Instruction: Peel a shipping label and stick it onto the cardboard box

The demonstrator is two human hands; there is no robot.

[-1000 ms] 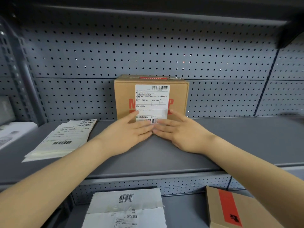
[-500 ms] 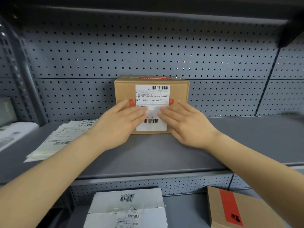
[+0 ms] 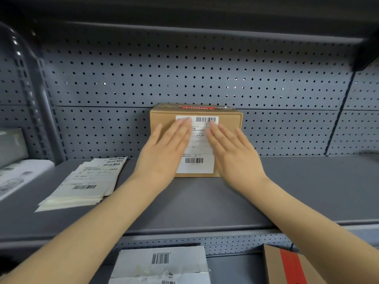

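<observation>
Left hand point(image 3: 164, 152): fingers point(image 3: 180, 128) extended, close together, flat against the front face of the cardboard box point(image 3: 164, 117), tips overlapping the upper left part of the shipping label point(image 3: 196, 150); grasping nothing. Right hand point(image 3: 233, 154): fingers point(image 3: 217, 133) likewise extended and flat, laid over the label's right edge and the cardboard just beside it; grasping nothing. Slight motion blur at the fingertips of both. Shipping label: white, barcode near top and another near bottom, adhered upright to the box's front face, central strip visible between the two hands, lower edge just above the box's base; no lifted corner or wrinkle discernible, though the parts under the hands are hidden. Cardboard box: brown, sealed on top with red-printed tape point(image 3: 198, 107), standing on the grey shelf point(image 3: 297, 191), back against the perforated panel point(image 3: 184, 74). Stack of labels point(image 3: 86, 181): fanned, on the shelf to the left, well apart from the box. Lower shelf level: white parcel point(image 3: 162, 265) with barcode; further brown box with red tape point(image 3: 291, 267) at right. Task status, judged: peeling done, placement done, label on the box; apparently pressing or smoothing in hand. Remaining: final press along hidden edges, withdrawal of both hands.
</observation>
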